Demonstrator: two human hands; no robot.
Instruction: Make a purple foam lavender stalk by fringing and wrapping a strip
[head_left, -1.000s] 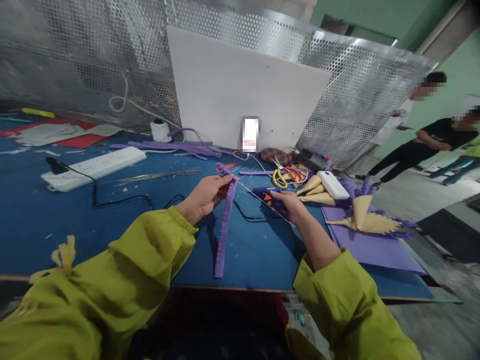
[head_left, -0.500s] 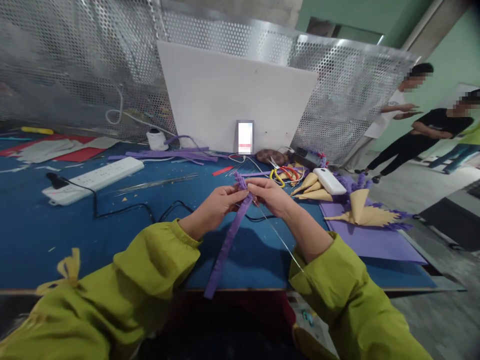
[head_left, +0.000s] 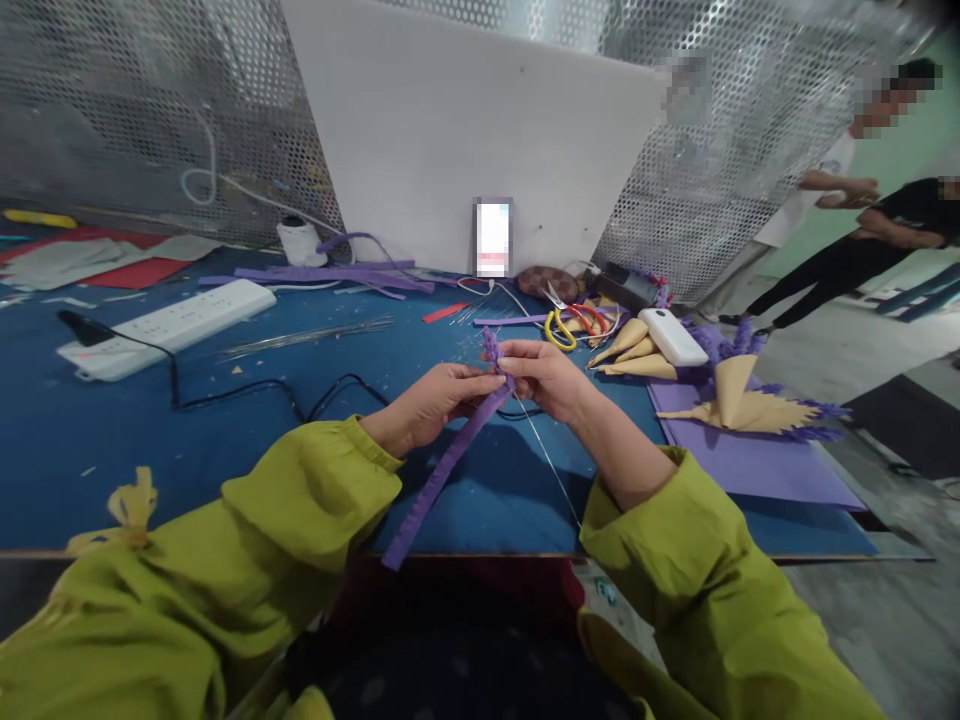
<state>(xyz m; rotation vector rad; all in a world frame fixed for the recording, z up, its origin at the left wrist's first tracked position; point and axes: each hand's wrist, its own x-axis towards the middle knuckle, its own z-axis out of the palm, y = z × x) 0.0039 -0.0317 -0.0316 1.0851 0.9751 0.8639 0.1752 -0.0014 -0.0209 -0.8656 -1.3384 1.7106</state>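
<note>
Between my two hands a fringed purple paper strip [head_left: 450, 458] is wound around the upper end of a thin wire [head_left: 551, 458]. My left hand [head_left: 442, 398] pinches the strip close to the winding, and its loose tail slants down to the table's front edge. Fingers of my right hand [head_left: 546, 378] are closed around the wrapped part, from which the bare wire runs down toward my right sleeve. A curled purple tip [head_left: 491, 342] sticks up above the fingertips. The exact grip on the wire is hidden behind the fingers.
A white power strip [head_left: 176, 325] with a black cable lies left. Beyond my hands are a phone [head_left: 492, 238], scissors [head_left: 559, 325] and loose wires [head_left: 315, 337]. Right are a white power bank [head_left: 673, 337], tan paper cones [head_left: 637, 355] and purple sheets [head_left: 765, 465]. Two people stand beyond.
The view has tilted down slightly. The strip's loose tail has swung a little to the left, and the wound tip leans differently. Both hands keep their hold.
</note>
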